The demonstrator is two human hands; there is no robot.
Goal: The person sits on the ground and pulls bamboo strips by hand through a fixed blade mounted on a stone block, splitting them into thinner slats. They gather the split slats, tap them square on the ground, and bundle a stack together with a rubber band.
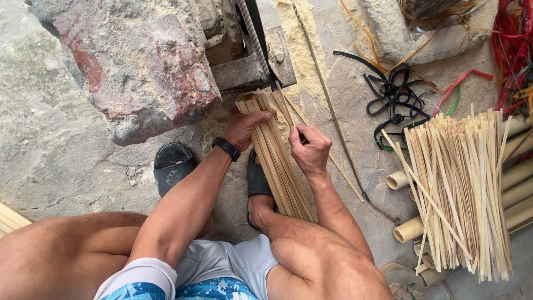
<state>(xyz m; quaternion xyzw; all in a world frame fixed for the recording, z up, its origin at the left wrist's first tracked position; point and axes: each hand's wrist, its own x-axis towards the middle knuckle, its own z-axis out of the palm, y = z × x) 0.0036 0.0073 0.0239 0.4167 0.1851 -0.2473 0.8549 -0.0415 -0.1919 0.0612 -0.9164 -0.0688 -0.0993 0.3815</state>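
The bundle of pale split bamboo strips (276, 158) stands on a slant between the person's knees, long axis running from the lower end near the right foot up & slightly left to the cut tops by the rusty metal block with a dark blade (256, 58). The left hand (244, 126) is closed around the bundle's upper part, thumb over the front, w/ a black wristband (226, 148) on that wrist. The right hand (308, 147) is curled shut, pinching a single thin bamboo strip (288, 115) whose tip points up-left toward the blade; how far that strip runs below the fist I cannot tell. A black sandal (172, 164) sits left of the bundle, another black sandal (257, 180) touches its lower left side. The big grey rock with red stains (133, 66) crowds the upper left, close to the left hand. Sawdust (297, 39) lies pale around the block. To the right, well apart, a large heap of finished bamboo strips (461, 189) lies across round bamboo tube sections (408, 229), long axes mostly up-down. Black strapping loops (391, 91) & red plastic cords (513, 50) litter the upper right. A long loose bamboo sliver (327, 100) runs diagonally just right of the right hand. Open concrete floor (44, 155) shows at left; between right forearm & the heap there is a narrow bare lane.
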